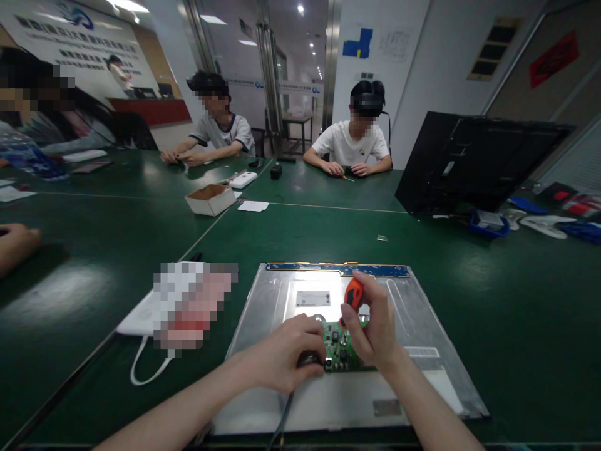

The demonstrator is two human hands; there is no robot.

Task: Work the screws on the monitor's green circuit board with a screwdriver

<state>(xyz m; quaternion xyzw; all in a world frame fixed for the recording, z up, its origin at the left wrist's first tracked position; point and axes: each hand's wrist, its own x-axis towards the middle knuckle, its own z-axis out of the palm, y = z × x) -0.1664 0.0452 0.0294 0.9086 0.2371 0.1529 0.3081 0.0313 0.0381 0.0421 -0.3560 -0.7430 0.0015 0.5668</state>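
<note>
A flat silver display panel (399, 388) lies face down in front of me, with a green circuit board (345, 357) on its back. My right hand (375, 326) is closed around the orange and black handle of a screwdriver (354, 293), held tilted over the board. The tip is hidden. Resting at the board's left edge, my left hand (291, 351) has its fingers curled around the dark end of a cable (284, 416), mostly hidden by them. The cable runs down toward the table edge. Along the panel's far side is a narrow blue circuit strip (385, 270).
Left of the panel lies a white pouch (141, 313) with a strap. Farther off stand a small open box (210, 200) and a black monitor casing (469, 166). A blue tray (488, 224) sits beside the casing. Several people sit around the green table (305, 232).
</note>
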